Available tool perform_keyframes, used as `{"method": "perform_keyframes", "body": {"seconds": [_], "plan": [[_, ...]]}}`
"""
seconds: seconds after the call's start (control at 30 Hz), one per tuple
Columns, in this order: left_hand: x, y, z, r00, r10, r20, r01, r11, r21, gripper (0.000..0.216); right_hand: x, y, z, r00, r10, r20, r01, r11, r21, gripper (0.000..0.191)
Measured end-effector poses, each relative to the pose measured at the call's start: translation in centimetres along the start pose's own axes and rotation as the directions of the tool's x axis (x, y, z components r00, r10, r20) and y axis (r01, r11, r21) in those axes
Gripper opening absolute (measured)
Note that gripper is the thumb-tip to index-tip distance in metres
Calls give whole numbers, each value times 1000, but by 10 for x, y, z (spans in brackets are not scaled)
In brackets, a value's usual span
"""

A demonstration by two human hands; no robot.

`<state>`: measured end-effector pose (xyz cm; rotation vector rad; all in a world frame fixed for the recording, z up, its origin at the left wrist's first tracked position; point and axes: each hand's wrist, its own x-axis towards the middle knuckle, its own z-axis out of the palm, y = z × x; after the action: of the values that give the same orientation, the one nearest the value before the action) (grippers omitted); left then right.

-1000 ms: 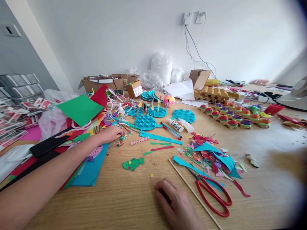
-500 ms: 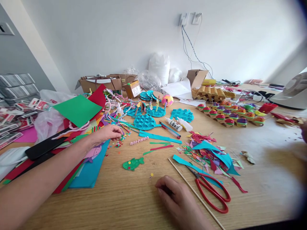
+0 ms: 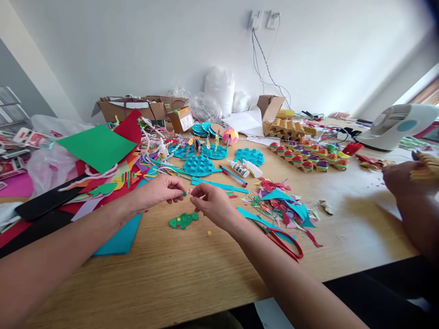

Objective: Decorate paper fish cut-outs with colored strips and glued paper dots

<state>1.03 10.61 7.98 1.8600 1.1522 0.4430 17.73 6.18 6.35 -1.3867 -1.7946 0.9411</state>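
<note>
My left hand (image 3: 173, 188) pinches a small green paper piece (image 3: 184, 194) between thumb and fingertips, just above the table. Close beside it is my right hand (image 3: 211, 201), its thumb and index finger drawn together. What the right fingers hold, if anything, is too small to make out. A bit of the pink twisted strip (image 3: 190, 191) shows in the gap between the hands. Below them lies a green paper fish (image 3: 184, 221) with red and yellow dots. A yellow paper dot (image 3: 209, 233) is to its right. Red-handled scissors (image 3: 283, 240) lie beyond my right forearm.
Paper scraps (image 3: 284, 201) are piled right of centre. Glue bottles (image 3: 239, 168), pens (image 3: 233, 176) and blue egg-carton pieces (image 3: 199, 166) lie behind the hands. Coloured sheets (image 3: 98, 145) are stacked left. At far right, another person's hand (image 3: 399, 176) holds an egg carton (image 3: 427, 167).
My left hand has moved right and lifted a small green piece. My right hand has come up from the table's front to meet it. Another person's hand now shows at right with a carton.
</note>
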Motion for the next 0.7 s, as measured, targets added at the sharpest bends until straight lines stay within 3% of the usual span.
{"method": "perform_keyframes", "body": {"seconds": [0.17,0.47,0.6,0.7], "plan": [[-2,1,4,999,24,35,-26,997,70,17,5,-2,7,997,-58,-41,54,994,-98,4],[-1,-2,6,997,29,68,-34,996,77,15,8,0,10,1000,-29,-11,27,989,-147,9],[-1,-4,-10,997,78,-7,-74,962,261,16,9,-3,8,997,-72,-27,69,992,-108,7],[3,-15,-26,992,50,-116,9,887,462,19,4,-4,3,994,-106,-19,103,985,-138,11]]}}
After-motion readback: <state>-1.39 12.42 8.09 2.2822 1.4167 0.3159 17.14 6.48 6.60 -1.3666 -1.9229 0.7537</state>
